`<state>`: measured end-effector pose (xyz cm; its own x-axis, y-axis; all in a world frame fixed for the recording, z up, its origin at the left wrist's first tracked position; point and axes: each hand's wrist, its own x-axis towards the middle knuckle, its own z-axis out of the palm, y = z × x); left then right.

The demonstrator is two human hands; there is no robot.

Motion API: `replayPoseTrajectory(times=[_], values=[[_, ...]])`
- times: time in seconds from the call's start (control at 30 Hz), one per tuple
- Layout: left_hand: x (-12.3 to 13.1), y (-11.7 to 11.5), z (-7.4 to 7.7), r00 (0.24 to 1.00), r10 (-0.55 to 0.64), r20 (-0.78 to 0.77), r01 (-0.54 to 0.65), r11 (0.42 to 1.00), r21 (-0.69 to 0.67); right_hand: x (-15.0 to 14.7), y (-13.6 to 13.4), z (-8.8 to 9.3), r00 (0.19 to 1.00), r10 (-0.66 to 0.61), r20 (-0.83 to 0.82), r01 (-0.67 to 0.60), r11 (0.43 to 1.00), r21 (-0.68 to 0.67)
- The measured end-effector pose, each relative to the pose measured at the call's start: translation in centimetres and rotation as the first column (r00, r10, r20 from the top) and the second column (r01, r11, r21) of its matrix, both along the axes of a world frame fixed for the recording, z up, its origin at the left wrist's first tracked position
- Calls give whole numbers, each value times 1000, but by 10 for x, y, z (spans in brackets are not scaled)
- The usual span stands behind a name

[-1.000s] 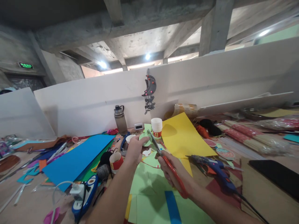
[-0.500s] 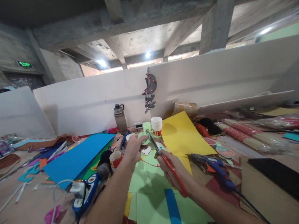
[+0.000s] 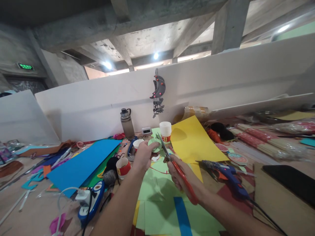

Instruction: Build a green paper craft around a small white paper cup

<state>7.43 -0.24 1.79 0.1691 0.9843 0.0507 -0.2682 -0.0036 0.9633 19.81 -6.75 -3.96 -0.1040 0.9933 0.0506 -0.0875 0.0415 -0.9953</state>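
In the middle of the head view, my left hand pinches a roundish piece of light green paper between thumb and fingers. My right hand is wrapped round the red handles of a pair of scissors. The scissor blades, slightly apart, point up and left and meet the right edge of the green paper. Below both hands lie light green sheets with a blue strip across them. A thin red string and a small white piece are partly hidden under my hands.
A stack of paper cups stands beyond my hands; a single cup is left of my forearm. Yellow paper, a blue glue gun and a phone-like black slab lie right. Blue paper, a power strip and a bottle are left.
The scissor blades have opened a little around the green paper's edge. My left hand has turned the paper slightly and moved a bit to the right.
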Motion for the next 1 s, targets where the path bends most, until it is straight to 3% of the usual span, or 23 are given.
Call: replayPoseTrajectory(times=[0.27,0.5,1.0], values=[[-2,0,-1,999,-19,-27,19,1000,8,-3,-10,3,998,-54,-29,55,997,49],[-2,1,0,999,-6,-48,7,1000,12,2,-2,2,996,52,-75,-61,991,-121],[-8,4,0,998,-12,-55,13,1000,17,1,-2,-3,999,-36,-23,35,998,-45]])
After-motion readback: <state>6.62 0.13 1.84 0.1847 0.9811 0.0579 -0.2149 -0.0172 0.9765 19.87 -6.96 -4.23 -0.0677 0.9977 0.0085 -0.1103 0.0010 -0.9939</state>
